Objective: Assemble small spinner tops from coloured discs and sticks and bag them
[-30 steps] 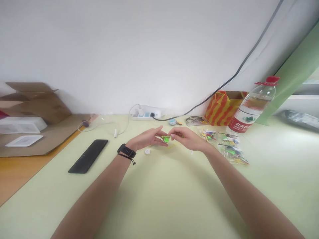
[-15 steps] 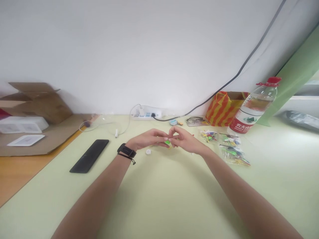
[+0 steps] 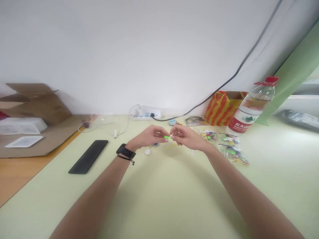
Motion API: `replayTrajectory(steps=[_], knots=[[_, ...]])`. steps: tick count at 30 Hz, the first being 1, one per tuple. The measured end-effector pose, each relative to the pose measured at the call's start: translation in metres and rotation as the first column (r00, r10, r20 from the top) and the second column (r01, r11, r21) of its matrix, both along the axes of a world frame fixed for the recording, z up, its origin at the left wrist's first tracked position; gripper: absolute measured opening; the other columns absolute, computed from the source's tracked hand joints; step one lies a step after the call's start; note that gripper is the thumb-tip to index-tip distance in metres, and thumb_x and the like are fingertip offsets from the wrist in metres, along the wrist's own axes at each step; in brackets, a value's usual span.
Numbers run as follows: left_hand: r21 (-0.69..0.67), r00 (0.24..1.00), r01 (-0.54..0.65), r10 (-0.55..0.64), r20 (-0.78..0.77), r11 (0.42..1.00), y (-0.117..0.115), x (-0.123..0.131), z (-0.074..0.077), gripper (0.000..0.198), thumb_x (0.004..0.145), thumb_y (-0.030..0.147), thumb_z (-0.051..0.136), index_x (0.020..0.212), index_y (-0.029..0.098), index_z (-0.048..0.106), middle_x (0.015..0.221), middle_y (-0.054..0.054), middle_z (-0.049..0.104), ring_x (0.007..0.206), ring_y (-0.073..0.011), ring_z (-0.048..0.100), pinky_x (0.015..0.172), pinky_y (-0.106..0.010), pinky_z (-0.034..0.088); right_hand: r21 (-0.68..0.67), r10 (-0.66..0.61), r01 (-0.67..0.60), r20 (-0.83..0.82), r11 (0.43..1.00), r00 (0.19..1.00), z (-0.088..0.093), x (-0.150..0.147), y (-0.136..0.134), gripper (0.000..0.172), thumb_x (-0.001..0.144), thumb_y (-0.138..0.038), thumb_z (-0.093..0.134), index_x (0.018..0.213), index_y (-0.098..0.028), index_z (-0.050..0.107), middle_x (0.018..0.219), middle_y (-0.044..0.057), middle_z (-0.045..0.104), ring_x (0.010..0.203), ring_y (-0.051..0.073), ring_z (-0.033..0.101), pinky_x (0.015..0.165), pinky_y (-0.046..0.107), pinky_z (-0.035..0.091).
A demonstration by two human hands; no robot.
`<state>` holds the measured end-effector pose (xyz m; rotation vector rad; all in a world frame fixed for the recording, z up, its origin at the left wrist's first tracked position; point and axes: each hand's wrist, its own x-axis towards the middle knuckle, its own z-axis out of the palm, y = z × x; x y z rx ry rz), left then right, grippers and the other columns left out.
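Above the pale green table, my left hand (image 3: 151,136) pinches a small bright green piece (image 3: 167,137) between thumb and fingertips. Opposite it, my right hand (image 3: 186,137) has its fingertips closed at the piece's right end, on a small pale part too small to make out. The fingertips of both hands nearly meet. A white round piece (image 3: 148,152) lies below my left hand, and a blue piece (image 3: 156,144) shows just under its fingers. On the table beneath my right hand is a thin yellow piece (image 3: 171,146).
Bags of small colored parts (image 3: 230,151) lie right, near a large bottle (image 3: 246,109) and a striped bag (image 3: 218,108). Behind are a power strip (image 3: 146,113) and glasses (image 3: 194,120). A black flat object (image 3: 88,156) and cardboard box (image 3: 50,106) are left.
My hands have shifted slightly and the fingers have rearranged. More of the green piece now shows between them, and the blue and yellow pieces on the table are more visible.
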<state>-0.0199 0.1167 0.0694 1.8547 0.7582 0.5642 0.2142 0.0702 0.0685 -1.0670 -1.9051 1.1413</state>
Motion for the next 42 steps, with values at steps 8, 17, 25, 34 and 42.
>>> replayTrajectory(steps=[8,17,25,34,42], knots=[[0.096,0.998,0.011,-0.016,0.057,0.995,-0.004,0.004,0.002,0.036,0.080,0.046,0.080,0.104,0.019,0.075,0.101,-0.010,0.077,0.093,-0.0234,0.071,0.084,-0.036,0.055,-0.018,0.030,-0.029,0.039,0.999,0.999,0.000,0.009,0.003,0.022,0.094,-0.043,0.063,0.100,-0.022,0.059,0.071,-0.002,0.061,0.060,0.014,0.058,0.057,0.026,0.048],[0.136,1.000,-0.022,0.023,-0.002,0.991,-0.003,0.007,-0.002,0.038,0.083,0.049,0.077,0.106,0.019,0.076,0.094,-0.009,0.077,0.084,-0.0222,0.071,0.073,-0.032,0.054,-0.008,0.030,-0.029,0.013,1.000,0.999,0.001,0.012,0.005,0.018,0.094,-0.038,0.062,0.095,-0.020,0.064,0.076,0.001,0.063,0.064,0.014,0.058,0.061,0.027,0.050],[-0.130,0.997,-0.002,0.011,0.073,0.992,-0.001,0.000,0.000,0.045,0.084,0.055,0.076,0.109,0.017,0.076,0.108,-0.013,0.076,0.099,-0.0293,0.074,0.088,-0.039,0.055,0.001,-0.007,0.007,-0.049,1.000,0.999,0.004,0.011,0.004,0.023,0.092,-0.041,0.065,0.095,-0.019,0.065,0.078,0.001,0.061,0.072,0.015,0.061,0.062,0.027,0.053],[-0.110,0.973,-0.083,0.104,0.204,0.990,0.011,-0.006,-0.012,0.039,0.080,0.041,0.083,0.112,0.020,0.075,0.107,-0.010,0.072,0.097,-0.0225,0.069,0.093,-0.042,0.054,0.414,-0.269,0.263,-0.044,0.871,0.962,-0.005,0.005,0.008,0.023,0.098,-0.038,0.058,0.110,-0.022,0.069,0.098,0.006,0.067,0.084,0.019,0.063,0.072,0.030,0.053],[-0.136,0.948,-0.065,0.104,0.302,0.989,0.010,-0.004,-0.010,0.030,0.083,0.037,0.082,0.105,0.017,0.076,0.101,-0.009,0.072,0.093,-0.0194,0.065,0.090,-0.037,0.053,0.335,-0.211,0.250,-0.150,0.908,0.966,-0.017,-0.013,0.000,0.076,0.101,-0.039,0.055,0.163,-0.031,0.012,0.100,0.001,0.059,0.063,0.013,0.052,0.059,0.026,0.047]])
